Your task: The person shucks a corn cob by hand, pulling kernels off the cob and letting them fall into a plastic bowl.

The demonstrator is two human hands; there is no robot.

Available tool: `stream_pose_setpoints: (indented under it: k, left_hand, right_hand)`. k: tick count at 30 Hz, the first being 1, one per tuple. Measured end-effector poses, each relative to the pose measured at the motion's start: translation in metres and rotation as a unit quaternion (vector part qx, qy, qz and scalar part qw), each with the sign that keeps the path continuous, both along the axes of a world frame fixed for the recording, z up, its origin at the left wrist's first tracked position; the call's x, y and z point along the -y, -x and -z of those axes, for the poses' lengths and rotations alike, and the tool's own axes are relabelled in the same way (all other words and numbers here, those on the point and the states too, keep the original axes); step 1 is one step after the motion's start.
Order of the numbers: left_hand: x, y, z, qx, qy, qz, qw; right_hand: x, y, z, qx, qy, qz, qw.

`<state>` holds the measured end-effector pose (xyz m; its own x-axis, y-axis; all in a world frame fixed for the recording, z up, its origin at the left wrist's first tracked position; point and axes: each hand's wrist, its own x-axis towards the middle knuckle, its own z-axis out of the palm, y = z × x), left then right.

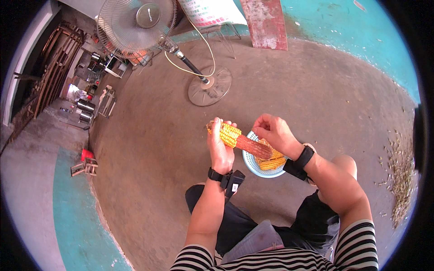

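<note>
My left hand (219,147) grips a corn cob (230,134) by its left end. Yellow kernels cover that end, while the bare reddish part of the cob points right, over a light blue plastic basket (248,163). Inside the basket lie several yellow ears of corn (272,164). My right hand (275,132) is above the basket's upper right side, near the bare end of the cob, with its fingers curled; whether something small is between the fingertips cannot be told. A black strap with a black device is on each wrist.
A standing fan (205,84) is on the concrete floor ahead, with a loose pale cable. Behind it are a metal-legged stand, a printed sack (213,13) and a worn red board (268,25). A small wooden stool (84,166) stands left; dried plant bits (400,189) lie far right.
</note>
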<state>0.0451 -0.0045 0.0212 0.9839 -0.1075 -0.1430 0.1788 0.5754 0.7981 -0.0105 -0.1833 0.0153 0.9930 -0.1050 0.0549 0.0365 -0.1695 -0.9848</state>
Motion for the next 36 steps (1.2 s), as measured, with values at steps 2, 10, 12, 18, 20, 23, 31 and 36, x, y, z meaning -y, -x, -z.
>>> stream_pose_setpoints:
  k: [2,10,12,18,20,23,31,36]
  left_hand:
    - [-0.003,-0.002,-0.003,0.004,0.002,-0.001,1.000]
    - [-0.006,-0.002,-0.006,0.010,-0.002,0.001,1.000]
    - [-0.005,-0.002,-0.006,0.010,-0.003,-0.005,1.000]
    - [-0.005,-0.002,-0.008,0.011,0.007,-0.006,1.000]
    - [-0.005,-0.002,-0.009,0.010,0.010,-0.004,1.000]
    - [-0.005,-0.002,-0.009,0.013,0.016,-0.003,1.000]
    - [-0.002,-0.001,-0.012,0.020,0.028,0.014,0.999]
    - [0.001,0.001,-0.014,0.027,0.031,0.027,0.999]
  right_hand:
    - [0.005,-0.002,0.001,0.028,0.048,0.023,0.998]
    - [0.012,-0.004,0.004,0.026,0.143,0.054,0.988]
    - [0.013,-0.004,0.003,0.019,0.167,0.060,0.984]
    - [0.013,-0.005,0.002,0.034,0.164,0.074,0.983]
    - [0.012,-0.006,0.002,0.037,0.158,0.076,0.984]
    - [0.009,-0.006,0.002,0.042,0.143,0.070,0.986]
    - [-0.004,-0.003,-0.009,0.015,0.080,-0.005,0.997]
    - [-0.011,0.001,-0.010,0.002,0.026,-0.063,0.998]
